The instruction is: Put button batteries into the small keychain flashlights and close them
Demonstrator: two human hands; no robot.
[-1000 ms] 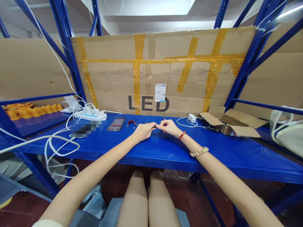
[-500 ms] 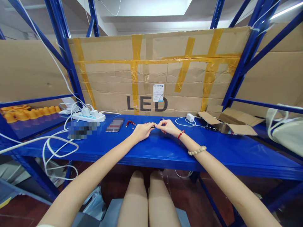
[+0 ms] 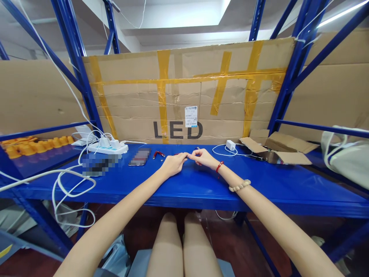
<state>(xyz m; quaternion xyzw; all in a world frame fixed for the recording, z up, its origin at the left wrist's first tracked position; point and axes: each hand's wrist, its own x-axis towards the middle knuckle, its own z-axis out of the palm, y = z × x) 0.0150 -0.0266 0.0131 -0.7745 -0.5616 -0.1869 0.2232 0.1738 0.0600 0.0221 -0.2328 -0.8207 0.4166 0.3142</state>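
Observation:
My left hand (image 3: 174, 164) rests on the blue shelf top, its fingers closed round a small dark item, mostly hidden. A dark sliver of that item shows where the two hands meet. My right hand (image 3: 202, 158) is pinched at that same spot, thumb and forefinger together; whatever is in the pinch is too small to name. Left of my left hand lies a small red V-shaped piece (image 3: 158, 154) with a tiny speck below it. Just behind my right hand a small blue item (image 3: 197, 148) peeks out.
A phone (image 3: 140, 157) lies to the left, near a white power strip (image 3: 107, 147) with tangled cables. At right are a white charger (image 3: 230, 145) and an open cardboard box (image 3: 291, 157). A big cardboard panel (image 3: 138, 104) stands behind; blue posts frame both sides.
The view has tilted slightly upward and shifted a little. Both hands stay together at the same place, with only slight finger movement.

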